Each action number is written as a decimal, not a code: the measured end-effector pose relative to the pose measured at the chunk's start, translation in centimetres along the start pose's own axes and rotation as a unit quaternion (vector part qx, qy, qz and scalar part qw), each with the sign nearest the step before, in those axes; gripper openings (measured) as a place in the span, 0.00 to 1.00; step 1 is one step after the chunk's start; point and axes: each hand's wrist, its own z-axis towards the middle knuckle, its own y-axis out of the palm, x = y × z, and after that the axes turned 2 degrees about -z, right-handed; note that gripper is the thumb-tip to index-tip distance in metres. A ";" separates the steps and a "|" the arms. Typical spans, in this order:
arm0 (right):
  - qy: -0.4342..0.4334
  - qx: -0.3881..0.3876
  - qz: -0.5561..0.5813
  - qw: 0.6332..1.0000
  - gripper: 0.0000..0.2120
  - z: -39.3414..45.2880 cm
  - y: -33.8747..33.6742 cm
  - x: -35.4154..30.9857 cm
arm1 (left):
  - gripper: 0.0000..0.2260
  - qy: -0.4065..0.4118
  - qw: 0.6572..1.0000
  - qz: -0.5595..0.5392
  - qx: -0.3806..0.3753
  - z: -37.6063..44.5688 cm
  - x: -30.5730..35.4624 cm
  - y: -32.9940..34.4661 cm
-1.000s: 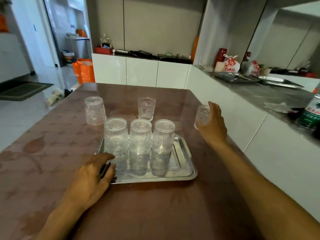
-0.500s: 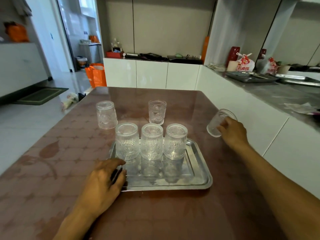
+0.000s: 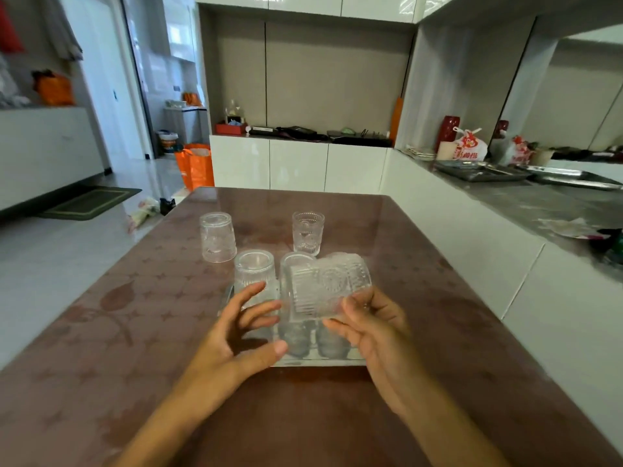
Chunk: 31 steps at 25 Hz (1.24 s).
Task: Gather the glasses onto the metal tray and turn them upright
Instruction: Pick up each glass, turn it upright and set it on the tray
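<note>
My right hand (image 3: 374, 326) holds a ribbed clear glass (image 3: 323, 291) on its side above the metal tray (image 3: 317, 362). My left hand (image 3: 242, 335) hovers open just left of that glass, fingers spread near its mouth. On the tray behind, an upside-down glass (image 3: 254, 273) stands at the left, and two more are mostly hidden by the held glass. On the table beyond the tray, an upside-down glass (image 3: 217, 237) stands at the far left and an upright glass (image 3: 307, 232) stands at the far middle.
The brown patterned table (image 3: 101, 332) spreads around the tray. A white counter (image 3: 505, 210) runs along the right with metal trays and bags on it. An orange bag (image 3: 197, 166) stands on the floor past the table's far end.
My right hand has carried the glass from the table's right side to above the tray, tipped sideways. My left hand has lifted off the tray's corner and come up beside the glass.
</note>
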 end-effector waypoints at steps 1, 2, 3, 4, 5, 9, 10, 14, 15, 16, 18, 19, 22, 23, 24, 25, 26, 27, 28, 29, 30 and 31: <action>0.015 -0.029 0.013 0.999 0.07 -0.6 1.4 0.9 | 0.32 0.006 0.999 -0.044 0.005 -0.5 0.6 0.5; 0.023 -0.055 0.027 0.998 0.08 -1.0 2.7 1.7 | 0.31 0.021 0.997 -0.067 0.031 -1.0 1.0 0.8; 0.027 -0.072 0.036 0.996 0.08 -1.3 3.7 2.3 | 0.29 0.033 0.994 -0.085 0.068 -1.4 1.5 1.1; 0.027 -0.084 0.043 0.995 0.09 -1.3 4.3 2.8 | 0.29 0.037 0.988 -0.104 0.109 -1.6 1.7 1.2; 0.012 -0.086 0.025 0.996 0.09 -1.3 4.8 3.3 | 0.30 0.036 0.982 -0.109 0.152 -1.8 1.8 0.7; -0.225 0.008 -0.436 0.871 0.11 -0.5 2.7 5.5 | 0.29 0.045 0.967 0.052 0.246 -0.8 2.7 -1.7; -0.256 0.028 -0.505 0.824 0.12 -0.2 1.8 6.1 | 0.28 0.056 0.962 0.123 0.236 -0.3 3.3 -1.9; -0.243 0.009 -0.562 0.790 0.15 -0.2 1.0 7.3 | 0.35 0.046 0.938 0.278 0.201 2.3 3.1 -1.4; -0.239 -0.005 -0.570 0.786 0.16 -0.3 1.1 7.5 | 0.36 0.038 0.936 0.286 0.200 2.7 2.8 -1.3; -0.233 -0.013 -0.575 0.784 0.17 -0.4 1.0 7.6 | 0.37 0.033 0.934 0.297 0.197 3.1 2.5 -1.2; -0.220 -0.010 -0.567 0.794 0.16 -0.4 0.8 7.5 | 0.35 0.031 0.925 0.329 0.189 3.9 1.8 -1.3; -0.215 -0.006 -0.561 0.799 0.15 -0.4 0.7 7.4 | 0.34 0.031 0.921 0.343 0.182 4.1 1.6 -1.4; -0.202 -0.002 -0.552 0.809 0.12 -0.5 0.7 7.1 | 0.32 0.015 0.929 0.336 0.152 4.5 0.9 -1.8; -0.201 -0.001 -0.551 0.810 0.12 -0.4 0.8 7.1 | 0.31 0.011 0.931 0.333 0.146 4.6 0.9 -1.9; -0.199 -0.001 -0.551 0.811 0.12 -0.3 0.8 7.1 | 0.31 0.010 0.931 0.336 0.142 4.8 0.7 -2.1; -0.196 -0.001 -0.550 0.812 0.11 -0.3 0.8 7.2 | 0.31 0.011 0.930 0.342 0.136 4.7 0.6 -2.1; -0.189 0.000 -0.548 0.815 0.11 -0.4 0.8 7.3 | 0.31 0.011 0.930 0.345 0.126 4.6 0.5 -2.1; -0.184 0.000 -0.547 0.817 0.11 -0.4 0.9 7.3 | 0.31 0.012 0.936 0.334 0.112 4.4 0.5 -2.3; -0.180 0.001 -0.550 0.816 0.11 -0.5 0.9 7.3 | 0.32 0.010 0.949 0.301 0.096 4.1 0.5 -2.4; -0.179 0.000 -0.557 0.811 0.11 -0.6 0.9 7.2 | 0.32 0.004 0.965 0.248 0.091 3.8 0.6 -2.6; -0.178 -0.003 -0.565 0.806 0.11 -0.7 1.0 7.2 | 0.30 0.001 0.975 0.191 0.113 3.7 0.7 -3.2; -0.177 -0.003 -0.573 0.800 0.11 -0.7 1.1 7.2 | 0.27 0.004 0.978 0.139 0.157 4.2 0.6 -4.2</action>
